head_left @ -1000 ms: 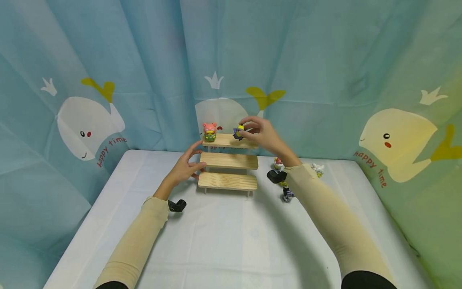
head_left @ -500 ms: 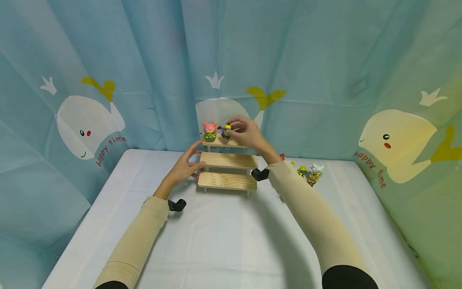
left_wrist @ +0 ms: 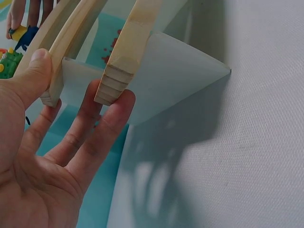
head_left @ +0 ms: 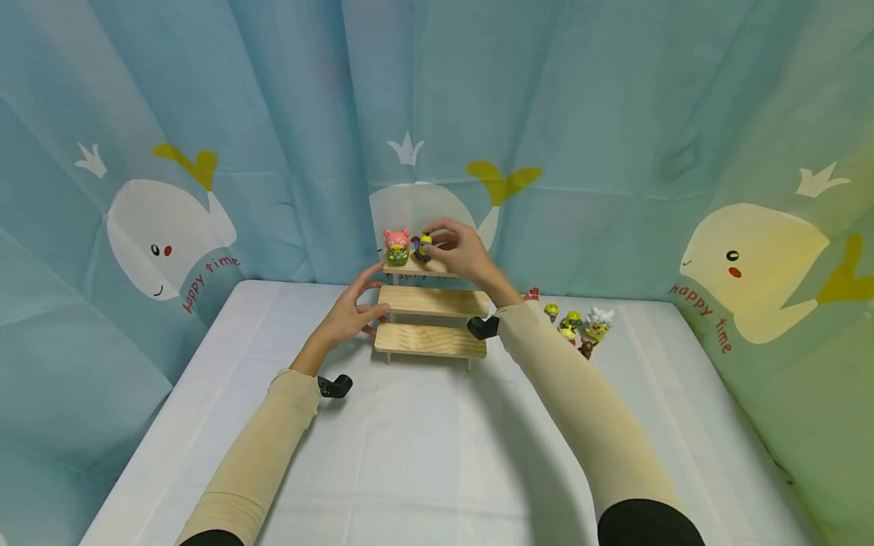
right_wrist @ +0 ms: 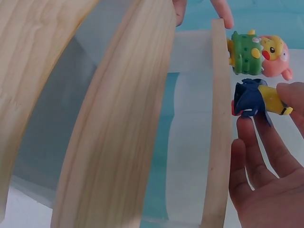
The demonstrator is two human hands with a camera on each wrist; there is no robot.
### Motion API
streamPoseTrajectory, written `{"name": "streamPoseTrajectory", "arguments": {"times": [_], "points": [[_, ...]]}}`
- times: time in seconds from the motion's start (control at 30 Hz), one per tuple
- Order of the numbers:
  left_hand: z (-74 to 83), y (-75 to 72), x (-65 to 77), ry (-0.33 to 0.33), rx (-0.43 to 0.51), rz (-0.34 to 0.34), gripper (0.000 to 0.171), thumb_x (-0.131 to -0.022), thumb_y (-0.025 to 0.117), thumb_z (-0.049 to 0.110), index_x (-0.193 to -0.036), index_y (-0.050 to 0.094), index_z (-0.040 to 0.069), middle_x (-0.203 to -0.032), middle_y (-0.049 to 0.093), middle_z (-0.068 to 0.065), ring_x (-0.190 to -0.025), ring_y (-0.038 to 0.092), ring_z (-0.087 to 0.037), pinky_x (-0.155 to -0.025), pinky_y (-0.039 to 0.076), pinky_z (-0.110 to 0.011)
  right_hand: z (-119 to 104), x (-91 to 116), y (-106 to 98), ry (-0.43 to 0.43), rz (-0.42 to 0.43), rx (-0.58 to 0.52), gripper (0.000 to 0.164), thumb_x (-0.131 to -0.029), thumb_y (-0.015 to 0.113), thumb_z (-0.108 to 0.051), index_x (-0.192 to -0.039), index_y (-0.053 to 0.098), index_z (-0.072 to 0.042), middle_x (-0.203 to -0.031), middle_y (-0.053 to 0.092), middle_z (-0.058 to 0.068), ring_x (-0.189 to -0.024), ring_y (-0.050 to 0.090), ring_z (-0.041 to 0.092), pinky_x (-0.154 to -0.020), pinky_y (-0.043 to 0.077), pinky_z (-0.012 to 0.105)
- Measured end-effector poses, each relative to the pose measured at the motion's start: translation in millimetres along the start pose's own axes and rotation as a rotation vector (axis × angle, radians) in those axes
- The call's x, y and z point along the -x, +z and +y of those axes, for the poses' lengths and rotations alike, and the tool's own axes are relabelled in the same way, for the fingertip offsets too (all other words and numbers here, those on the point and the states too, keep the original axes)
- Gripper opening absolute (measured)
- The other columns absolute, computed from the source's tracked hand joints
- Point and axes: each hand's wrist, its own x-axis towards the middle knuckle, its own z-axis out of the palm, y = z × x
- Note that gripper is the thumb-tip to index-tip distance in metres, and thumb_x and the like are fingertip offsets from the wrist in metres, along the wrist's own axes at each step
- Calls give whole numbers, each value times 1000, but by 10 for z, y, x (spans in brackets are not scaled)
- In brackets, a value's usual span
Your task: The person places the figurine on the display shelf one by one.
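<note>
A three-tier wooden display stand (head_left: 433,302) stands at the back of the table. My left hand (head_left: 347,315) holds its left end; in the left wrist view the thumb lies against one plank and a fingertip touches the end of another. My right hand (head_left: 460,250) pinches a small blue-and-yellow figurine (right_wrist: 259,99) by its yellow head, over the top shelf. The right wrist view shows its dark blue lower part right at the shelf surface. Beside it, on the left of the top shelf, stands a figurine with a pink hood and green body (head_left: 397,248).
Several more figurines sit on the table right of the stand, among them a white-topped one (head_left: 599,321) and a red-topped one (head_left: 532,294); my right forearm partly covers this group. A blue curtain (head_left: 587,250) with whale prints hangs close behind the stand.
My right hand has moved left along the top shelf with the blue-and-yellow figurine, now close to the pink-hooded one. More of the figurines on the right show. My left hand stays put.
</note>
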Motion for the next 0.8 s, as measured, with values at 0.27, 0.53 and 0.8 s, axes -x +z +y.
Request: {"name": "streamPoseTrajectory", "arguments": {"times": [0.27, 0.53, 0.8], "points": [[-5, -3, -6, -4, -2, 2, 79, -103, 64, 10, -166, 20, 31, -160, 28, -28, -95, 72, -40, -72, 55, -72, 19, -3, 27, 30, -18, -2, 29, -100, 70, -15, -127, 65, -5, -119, 71, 17, -101, 69, 32, -80, 56, 40], [-9, -1, -7, -4, 6, 1, 79, -103, 64, 10, -166, 20, 30, -161, 27, -28, -93, 73, -37, -73, 52, -75, 19, 8, 28, 23, -30, -1, 30, -101, 69, -15, -129, 64, -6, -121, 70, 17, -102, 68, 33, -84, 56, 43], [1, 1, -1, -7, 9, -2, 80, -103, 64, 11, -166, 19, 31, -161, 26, -28, -96, 72, -42, -74, 51, -77, 37, 9, 34, 6, -33, -9, 30, -101, 69, -15, -129, 64, -6, -122, 70, 17, -103, 68, 36, -88, 57, 46]]}}
